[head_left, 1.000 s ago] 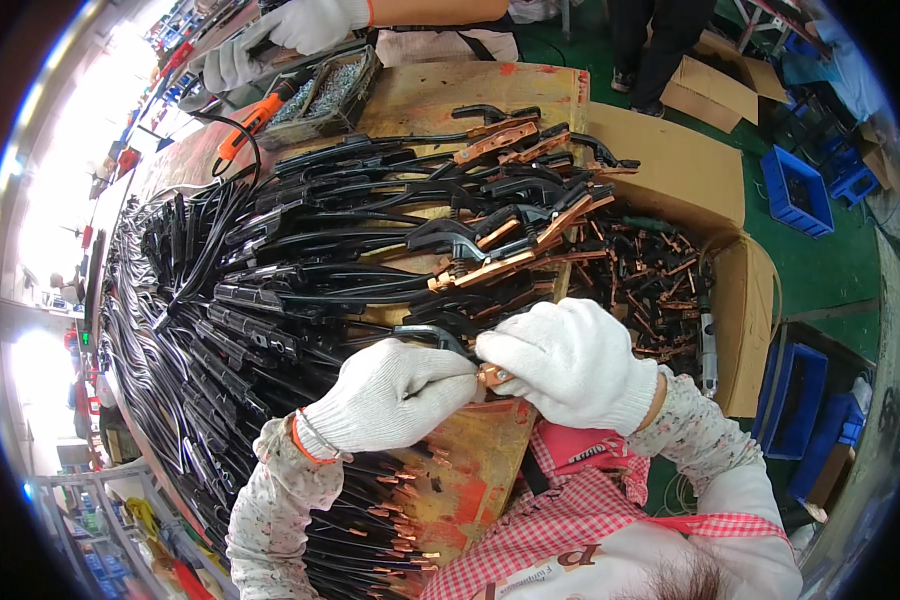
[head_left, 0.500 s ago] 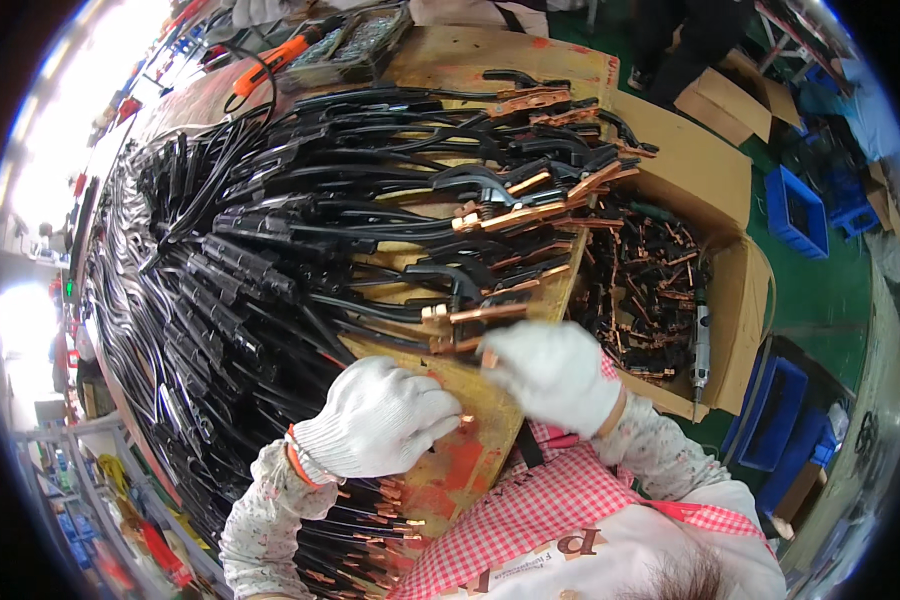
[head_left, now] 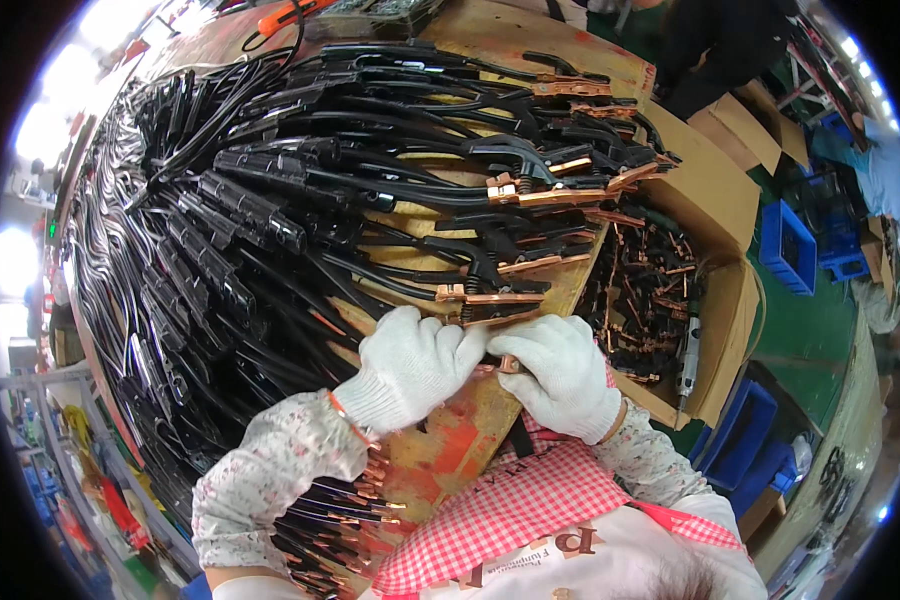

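My gloved left hand (head_left: 410,365) is closed, its thumb and fingers pinched at what looks like the end of a black cable, mostly hidden by the glove. My gloved right hand (head_left: 560,378) grips a small copper fitting (head_left: 509,363), and the two hands nearly meet over the table. Just beyond them lies a black and copper welding electrode holder (head_left: 492,297) with its jaw toward the right. Another such holder (head_left: 555,195) rests farther back, among several more joined to black cables.
Bundled black cables (head_left: 110,230) and black handle sleeves (head_left: 255,200) cover the table's left and middle. Copper-tipped cable ends (head_left: 360,500) lie near my left forearm. Against the table's right edge stands a cardboard box (head_left: 725,330) of clamp parts, with a grey power screwdriver (head_left: 688,350) hanging inside.
My right hand has moved down to meet the left, with the copper fitting in its fingers. The left hand has moved up and right. The whole view has shifted slightly.
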Available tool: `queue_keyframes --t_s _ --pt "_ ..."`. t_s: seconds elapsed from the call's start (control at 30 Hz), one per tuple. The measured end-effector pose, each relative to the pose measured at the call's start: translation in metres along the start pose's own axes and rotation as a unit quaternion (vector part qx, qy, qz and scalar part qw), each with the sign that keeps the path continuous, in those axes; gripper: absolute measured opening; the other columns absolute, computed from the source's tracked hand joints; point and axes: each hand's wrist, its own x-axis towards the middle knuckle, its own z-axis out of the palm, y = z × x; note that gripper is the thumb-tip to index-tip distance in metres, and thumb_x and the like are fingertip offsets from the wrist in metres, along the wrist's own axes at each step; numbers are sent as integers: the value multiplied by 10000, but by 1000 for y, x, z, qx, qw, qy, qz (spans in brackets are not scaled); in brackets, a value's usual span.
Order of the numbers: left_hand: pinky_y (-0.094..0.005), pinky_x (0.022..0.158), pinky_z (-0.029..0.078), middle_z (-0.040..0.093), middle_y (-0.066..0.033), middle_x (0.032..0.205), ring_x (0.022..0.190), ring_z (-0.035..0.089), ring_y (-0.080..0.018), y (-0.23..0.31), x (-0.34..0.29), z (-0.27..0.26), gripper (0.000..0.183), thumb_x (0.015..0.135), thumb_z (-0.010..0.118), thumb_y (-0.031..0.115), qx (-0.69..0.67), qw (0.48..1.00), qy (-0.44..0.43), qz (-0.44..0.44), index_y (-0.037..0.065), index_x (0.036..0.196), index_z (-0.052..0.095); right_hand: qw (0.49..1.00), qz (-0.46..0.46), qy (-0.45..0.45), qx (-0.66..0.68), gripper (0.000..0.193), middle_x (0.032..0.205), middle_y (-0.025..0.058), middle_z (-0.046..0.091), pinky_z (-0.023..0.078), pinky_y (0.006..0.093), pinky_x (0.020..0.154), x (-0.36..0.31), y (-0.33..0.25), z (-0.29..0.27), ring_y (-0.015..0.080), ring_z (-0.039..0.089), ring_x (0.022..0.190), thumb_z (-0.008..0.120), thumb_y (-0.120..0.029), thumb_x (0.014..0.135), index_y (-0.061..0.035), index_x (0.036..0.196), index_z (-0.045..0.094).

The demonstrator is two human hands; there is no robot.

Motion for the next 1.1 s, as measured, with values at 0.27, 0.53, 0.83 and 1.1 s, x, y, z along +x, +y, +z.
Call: queue_keyframes --t_s 0.27,0.53,0.83,1.1 --pt "-349 581 462 589 14 636 615 626 -179 -3 -1 14 116 801 609 228 25 999 -41 22 129 811 549 998 -7 44 -38 300 945 40 690 446 409 733 10 -6 5 254 633 849 756 -180 756 -103 1039 690" --pt "-364 623 496 670 -9 760 683 667 -189 -1 3 2 175 903 566 267 10 987 -156 35 96 875 543 994 24 43 -95 472 1051 29 685 452 413 827 -5 -10 -3 265 636 944 819 -158 698 -124 1138 653" --pt "-400 670 510 668 -56 819 734 670 -282 -17 0 -36 225 881 700 246 -297 952 -52 -43 107 1054 664 994 35 43 -99 435 1015 28 693 470 402 777 -13 -4 -1 252 648 881 814 -202 693 -141 1095 658" --pt "-410 644 535 698 -104 810 750 689 -320 -20 13 -48 158 905 658 222 -320 933 -133 -97 86 964 713 995 40 75 -47 379 992 27 695 456 396 755 -5 -5 10 245 643 854 795 -223 733 -119 1073 665"
